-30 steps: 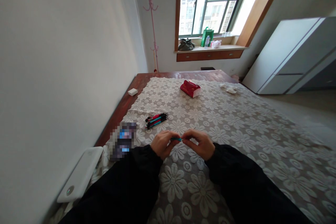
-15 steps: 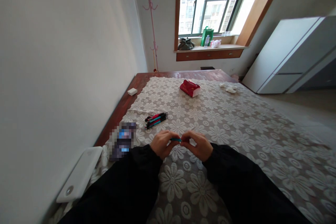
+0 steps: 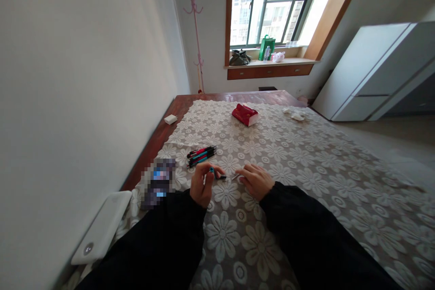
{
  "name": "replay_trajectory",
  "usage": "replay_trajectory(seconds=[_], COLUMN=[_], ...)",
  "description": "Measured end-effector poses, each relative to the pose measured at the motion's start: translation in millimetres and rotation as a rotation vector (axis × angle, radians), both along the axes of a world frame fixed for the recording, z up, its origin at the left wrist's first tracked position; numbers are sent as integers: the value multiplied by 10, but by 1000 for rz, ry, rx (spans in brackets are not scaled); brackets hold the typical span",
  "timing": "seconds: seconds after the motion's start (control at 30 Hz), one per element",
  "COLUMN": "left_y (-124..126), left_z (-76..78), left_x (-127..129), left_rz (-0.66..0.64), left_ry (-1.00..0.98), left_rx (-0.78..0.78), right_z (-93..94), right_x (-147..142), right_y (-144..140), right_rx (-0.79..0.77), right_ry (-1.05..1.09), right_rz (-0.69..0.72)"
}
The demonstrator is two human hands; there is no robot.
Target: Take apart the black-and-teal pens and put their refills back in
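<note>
Floral lace bedcover [image 3: 306, 163] lies under both hands. My left hand [image 3: 201, 184] pinches a teal-and-black pen [image 3: 217, 174] in closed fingers; my right hand [image 3: 255, 180] rests loosely curled, fingertips touching a thin refill [image 3: 235, 176] just beside the pen tip.

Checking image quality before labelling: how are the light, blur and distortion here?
Head view: the window is blown out with glare; wide-angle bends the wall; a patch by the left hand is pixelated; the pens look sharp.
</note>
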State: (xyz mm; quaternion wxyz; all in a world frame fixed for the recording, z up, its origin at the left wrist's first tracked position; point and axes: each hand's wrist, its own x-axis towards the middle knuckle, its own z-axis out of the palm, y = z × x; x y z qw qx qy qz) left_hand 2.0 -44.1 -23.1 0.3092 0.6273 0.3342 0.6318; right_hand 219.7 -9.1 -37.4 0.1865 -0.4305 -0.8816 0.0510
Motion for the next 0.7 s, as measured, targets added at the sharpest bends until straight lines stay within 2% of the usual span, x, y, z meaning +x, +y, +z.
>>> replay_trajectory(seconds=[0.13,0.2,0.3,0.37,0.47,0.53,0.6,0.7], left_y=[23,26,23,17,9,9,14,8], left_z=[-9,-8,-2,-4,-22,-31,-28,-8], left_x=[12,23,35,33,26,24,22,12], left_rz=[-3,-22,-86,-56,-53,-53,-4,2], left_ry=[-72,-45,-59,-65,30,-6,-62,4], left_rx=[-80,-85,-169,-165,-114,-131,-129,-123], right_z=[30,57,75,69,58,67,96,164], right_x=[-13,-31,-50,-49,-32,-20,-17,-37], right_y=[-14,-33,-68,-91,-117,-124,-127,-135], right_rx=[-115,-131,-92,-21,92,122,104,28], right_ry=[-50,-75,-100,-82,36,168,310,506], right_rz=[-33,-58,-105,-151,-161,-119,-90,-83])
